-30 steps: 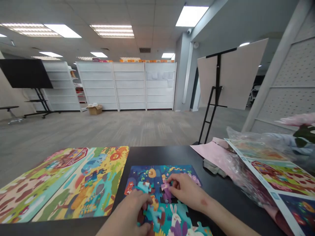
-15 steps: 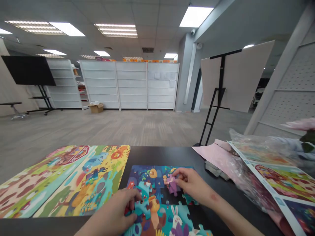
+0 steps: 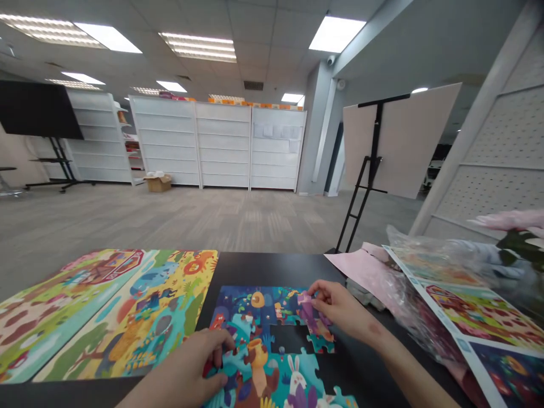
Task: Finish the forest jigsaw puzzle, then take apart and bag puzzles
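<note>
A jigsaw puzzle (image 3: 259, 317) of bright cartoon animals lies on the black table (image 3: 272, 266), with a dark gap (image 3: 289, 339) in its middle. My right hand (image 3: 342, 309) is shut on a pink and purple jigsaw piece (image 3: 309, 311), holding it just right of and above the gap. My left hand (image 3: 187, 362) is at the puzzle's lower left edge, its fingers curled on a teal jigsaw piece (image 3: 227, 362). Part of that piece is hidden under my fingers. Loose-looking pieces lie along the puzzle's bottom edge.
Two large printed puzzle pictures (image 3: 114, 311) lie left of the table. On the right are pink paper (image 3: 357, 266), a grey lump (image 3: 361, 293) and a plastic bag (image 3: 442, 317) with a printed sheet (image 3: 480, 314). An easel board (image 3: 395, 141) stands beyond.
My right hand has carried the pink and purple piece rightward, leaving more of the dark gap showing. My left hand has shifted down and left, and the view has swung slightly.
</note>
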Available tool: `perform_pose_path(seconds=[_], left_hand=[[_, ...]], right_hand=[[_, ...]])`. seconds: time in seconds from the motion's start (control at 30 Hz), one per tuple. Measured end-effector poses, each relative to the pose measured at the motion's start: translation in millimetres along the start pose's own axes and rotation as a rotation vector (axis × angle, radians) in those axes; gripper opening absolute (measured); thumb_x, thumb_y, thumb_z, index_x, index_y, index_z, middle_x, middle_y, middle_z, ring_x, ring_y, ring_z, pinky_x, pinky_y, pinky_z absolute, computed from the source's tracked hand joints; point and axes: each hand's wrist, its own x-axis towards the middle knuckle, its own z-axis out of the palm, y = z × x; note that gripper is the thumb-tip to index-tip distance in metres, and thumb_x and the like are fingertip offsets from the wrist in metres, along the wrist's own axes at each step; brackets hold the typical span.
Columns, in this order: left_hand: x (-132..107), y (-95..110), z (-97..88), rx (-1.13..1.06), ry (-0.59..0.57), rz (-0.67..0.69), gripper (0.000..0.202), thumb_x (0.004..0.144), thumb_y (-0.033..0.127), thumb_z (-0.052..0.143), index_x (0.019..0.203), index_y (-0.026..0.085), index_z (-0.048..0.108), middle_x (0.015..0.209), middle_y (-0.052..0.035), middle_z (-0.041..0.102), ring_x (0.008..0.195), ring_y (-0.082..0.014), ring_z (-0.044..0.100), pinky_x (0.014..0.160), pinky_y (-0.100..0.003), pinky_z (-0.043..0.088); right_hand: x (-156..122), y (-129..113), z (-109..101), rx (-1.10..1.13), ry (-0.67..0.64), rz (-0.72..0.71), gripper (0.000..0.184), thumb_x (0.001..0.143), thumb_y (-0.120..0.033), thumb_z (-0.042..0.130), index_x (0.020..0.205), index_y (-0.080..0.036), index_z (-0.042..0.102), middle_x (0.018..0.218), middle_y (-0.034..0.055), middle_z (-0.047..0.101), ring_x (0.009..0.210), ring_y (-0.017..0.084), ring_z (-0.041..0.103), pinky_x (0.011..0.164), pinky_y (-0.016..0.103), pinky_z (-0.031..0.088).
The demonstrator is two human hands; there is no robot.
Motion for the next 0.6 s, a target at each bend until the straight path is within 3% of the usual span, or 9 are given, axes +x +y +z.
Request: perform_pose_path(seconds=[0.2,0.47,0.6], left_hand=[[0,2,-0.6,0.041,-0.029,-0.015,0.039,0.080,0.023,0.059,0.118,0.025,0.063,0.103,-0.0024,0.066,0.099,-0.0237,0.062,0.086,-0.031,0.045],[9,-5,2.0,0.043,-0.019,0.031,0.036,0.076,0.022,0.060,0.112,0.024,0.065,0.094,-0.0005,0.065,0.091,-0.0218,0.063,0.078,-0.027,0.045],[9,-8,2.4,0.027,-0.007,0.060,0.032,0.075,0.025,0.060,0.106,0.023,0.065,0.090,0.0004,0.063,0.087,-0.0206,0.062,0.074,-0.026,0.043]], right_hand=[[4,12,-21,-0.227,0.262,-0.019,0.019,0.086,-0.022,0.046,0.095,-0.020,0.063,0.063,-0.0037,0.057,0.060,0.016,0.053,0.059,0.027,0.036],[4,18,-25,-0.198,0.145,0.009,0.020,0.084,-0.017,0.046,0.094,-0.019,0.063,0.065,-0.0040,0.058,0.062,0.015,0.054,0.061,0.026,0.035],[-17,27,-27,-0.151,0.126,0.013,0.018,0.086,-0.022,0.045,0.092,-0.019,0.062,0.065,-0.0044,0.052,0.063,0.015,0.051,0.061,0.025,0.037]])
